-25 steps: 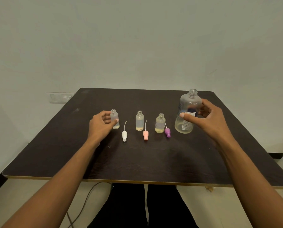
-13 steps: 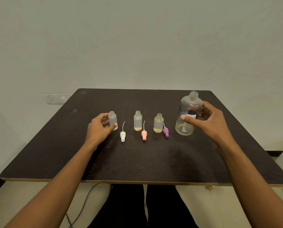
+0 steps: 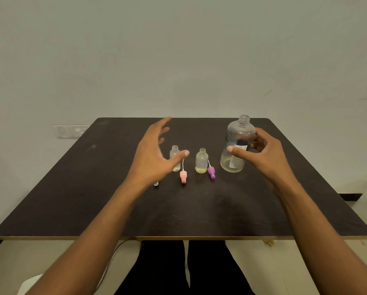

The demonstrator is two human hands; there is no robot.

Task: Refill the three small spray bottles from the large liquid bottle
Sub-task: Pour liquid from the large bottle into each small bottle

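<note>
Left hand (image 3: 150, 158) spread above table (image 3: 71, 199); right hand (image 3: 263, 155) grips large bottle (image 3: 239, 134)

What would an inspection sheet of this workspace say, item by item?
Surface: dark table, scuffed.
Job's things: large bottle uncapped, little liquid; pink cap's bottle and purple cap's bottle upright, open; pink cap and purple cap lying loose; white cap mostly hidden; third small bottle not seen.
Clutter: nothing seen.
Grips: left hand open, raised over the table; right hand curled round the large bottle.
Cables: one cable under the table.
Surroundings: pale wall, switch plate.
</note>
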